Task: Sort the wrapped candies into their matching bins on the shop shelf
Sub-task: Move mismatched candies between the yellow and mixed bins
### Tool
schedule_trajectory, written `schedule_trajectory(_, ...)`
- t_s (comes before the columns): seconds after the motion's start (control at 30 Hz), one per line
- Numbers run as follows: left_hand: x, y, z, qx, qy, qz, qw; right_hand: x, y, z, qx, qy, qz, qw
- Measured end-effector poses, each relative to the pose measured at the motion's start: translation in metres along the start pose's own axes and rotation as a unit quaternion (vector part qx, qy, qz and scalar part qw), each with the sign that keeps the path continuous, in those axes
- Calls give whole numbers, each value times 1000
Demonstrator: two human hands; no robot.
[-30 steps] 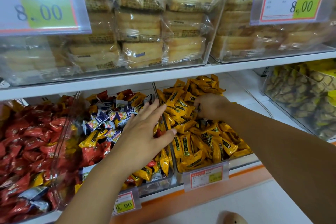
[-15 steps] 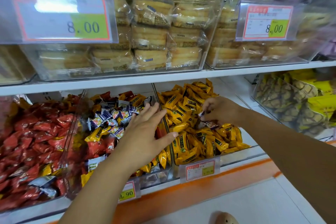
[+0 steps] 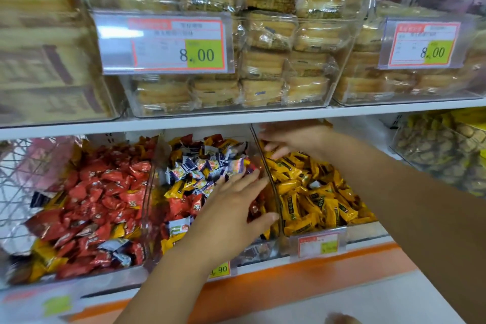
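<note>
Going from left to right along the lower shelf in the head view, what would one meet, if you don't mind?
Wire basket → red candies → mixed candies → yellow candies → yellow-green packets in the far right bin.

A shop: clear bins (image 3: 147, 113) of wrapped candies (image 3: 310, 192) on a white shelf (image 3: 210, 122), price tags (image 3: 178, 43) of 8.00.
</note>
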State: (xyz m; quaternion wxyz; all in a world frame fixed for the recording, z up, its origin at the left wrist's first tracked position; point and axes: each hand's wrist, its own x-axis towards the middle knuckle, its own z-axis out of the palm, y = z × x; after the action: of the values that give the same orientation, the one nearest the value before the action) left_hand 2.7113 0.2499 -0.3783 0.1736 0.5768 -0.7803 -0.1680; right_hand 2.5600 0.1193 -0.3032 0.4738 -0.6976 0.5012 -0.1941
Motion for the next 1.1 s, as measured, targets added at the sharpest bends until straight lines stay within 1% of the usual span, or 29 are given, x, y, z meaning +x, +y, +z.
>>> schedule_trajectory(0.03, 1, 1, 0, 0, -2, 4, 1000, 1, 8, -10, -123, 16, 38, 992)
schedule_trajectory(0.07, 2, 3, 0, 4, -3, 8, 1000, 0, 19, -22, -273, 19, 79, 959)
schedule_trajectory(0.1, 4, 5, 0, 8, -4, 12, 1000, -1, 34, -31, -396, -1, 112, 911)
schedule_trajectory(0.13, 5, 6, 0, 12, -4, 13, 1000, -4, 49, -34, -478, -34, 129, 868)
schedule_trajectory(0.17, 7, 7, 0, 14, -4, 13, 1000, -6, 64, -34, -523, -62, 131, 840)
schedule_trajectory(0.2, 8, 7, 0, 15, -3, 12, 1000, -9, 76, -32, -541, -80, 129, 828)
schedule_trajectory(0.27, 9, 7, 1, 19, -2, 11, 1000, -14, 88, -26, -527, -75, 116, 839)
schedule_trajectory(0.37, 9, 7, 4, 19, -2, 11, 1000, -17, 84, -22, -491, -65, 121, 860)
schedule_trajectory(0.47, 8, 6, 4, 17, -3, 12, 1000, -20, 87, -25, -468, -61, 107, 875)
schedule_trajectory(0.53, 6, 3, 3, 14, -6, 11, 1000, -22, 92, -27, -426, -48, 92, 899)
schedule_trajectory(0.6, 5, 0, 2, 14, -8, 9, 1000, -25, 94, -29, -368, -40, 101, 924)
schedule_trajectory(0.73, 1, -4, 2, 15, -8, 9, 1000, -31, 92, -34, -337, -30, 128, 933)
schedule_trajectory(0.83, -2, -5, 1, 14, -8, 9, 1000, -32, 92, -36, -241, -12, 138, 961)
schedule_trajectory(0.9, -3, -5, -1, 14, -9, 8, 1000, -35, 91, -37, -222, -5, 140, 965)
schedule_trajectory(0.93, -3, -5, -1, 14, -10, 7, 1000, -36, 90, -37, -234, 3, 128, 964)
schedule_trajectory(1.0, -4, -5, -1, 16, -10, 8, 1000, -36, 79, -36, -245, 38, 69, 966)
schedule_trajectory(1.07, -4, -5, -1, 18, -13, 7, 1000, -34, 55, -29, -158, 76, 5, 984)
schedule_trajectory(1.1, -4, -5, 0, 18, -13, 7, 1000, -31, 40, -22, -108, 80, -21, 991)
